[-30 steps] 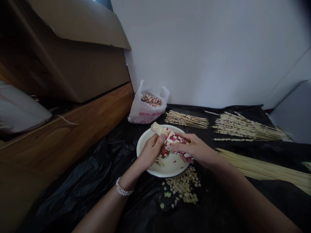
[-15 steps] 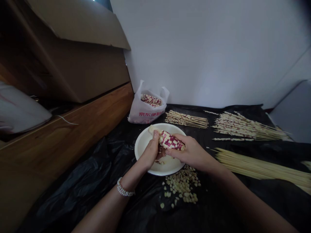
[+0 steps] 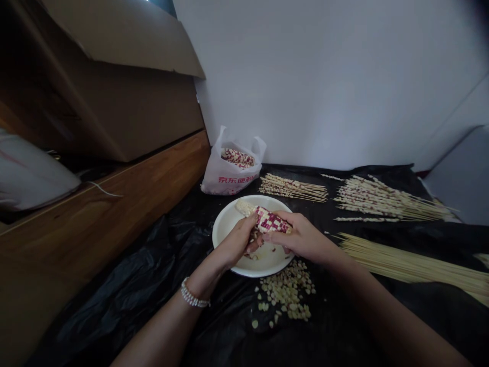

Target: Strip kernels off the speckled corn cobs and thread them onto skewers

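A corn cob (image 3: pixel 266 218) with red and white kernels lies across both my hands above a white plate (image 3: pixel 227 231). My right hand (image 3: pixel 301 237) is wrapped round the cob's near end. My left hand (image 3: pixel 236 244), with a bead bracelet on the wrist, pinches the cob with its thumb pressed on the kernels near the bare far end. A few loose kernels lie in the plate. A heap of pale kernels (image 3: pixel 286 293) lies on the black sheet just in front of the plate.
A white plastic bag (image 3: pixel 231 172) holding more cobs stands behind the plate. Kernel-threaded skewers (image 3: pixel 293 187) and another pile of threaded skewers (image 3: pixel 382 201) lie at the back. Bare bamboo skewers (image 3: pixel 405 264) lie to the right. A wooden ledge (image 3: pixel 99 214) and cardboard box (image 3: pixel 126 86) rise at left.
The cob has dropped lower over the plate and turned slightly. My left thumb has shifted along the kernels, and a few more kernels lie in the plate.
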Available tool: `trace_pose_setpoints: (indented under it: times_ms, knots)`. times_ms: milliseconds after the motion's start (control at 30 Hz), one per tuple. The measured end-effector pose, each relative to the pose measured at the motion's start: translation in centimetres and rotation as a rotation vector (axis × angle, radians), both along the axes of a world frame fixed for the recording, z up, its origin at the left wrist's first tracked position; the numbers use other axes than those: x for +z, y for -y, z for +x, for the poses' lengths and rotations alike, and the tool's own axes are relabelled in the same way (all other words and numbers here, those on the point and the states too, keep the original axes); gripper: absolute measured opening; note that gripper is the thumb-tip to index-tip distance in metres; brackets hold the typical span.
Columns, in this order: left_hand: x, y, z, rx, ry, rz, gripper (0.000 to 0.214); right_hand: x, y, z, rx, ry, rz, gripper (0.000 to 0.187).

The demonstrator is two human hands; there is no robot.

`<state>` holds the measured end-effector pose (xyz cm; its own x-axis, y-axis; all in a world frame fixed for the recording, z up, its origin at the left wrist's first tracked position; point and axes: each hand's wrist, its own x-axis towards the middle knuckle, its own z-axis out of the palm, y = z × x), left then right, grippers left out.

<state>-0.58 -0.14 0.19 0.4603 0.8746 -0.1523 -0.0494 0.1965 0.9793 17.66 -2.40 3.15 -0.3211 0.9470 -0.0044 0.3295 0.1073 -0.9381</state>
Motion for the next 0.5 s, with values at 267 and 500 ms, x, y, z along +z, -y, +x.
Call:
trace_pose_setpoints:
  times_ms: [267, 500]
  knots:
    - [0.29, -0.16, -0.25, -0.070, 0.071, -0.142, 0.039, 0.28, 0.08, -0.08, 0.023, -0.091, -0.142, 0.025]
    - [1.00, -0.16, -0.76, -0.086, 0.285, -0.216, 0.014, 0.92, -0.11, 0.38, -0.021, -0.135, -0.190, 0.024]
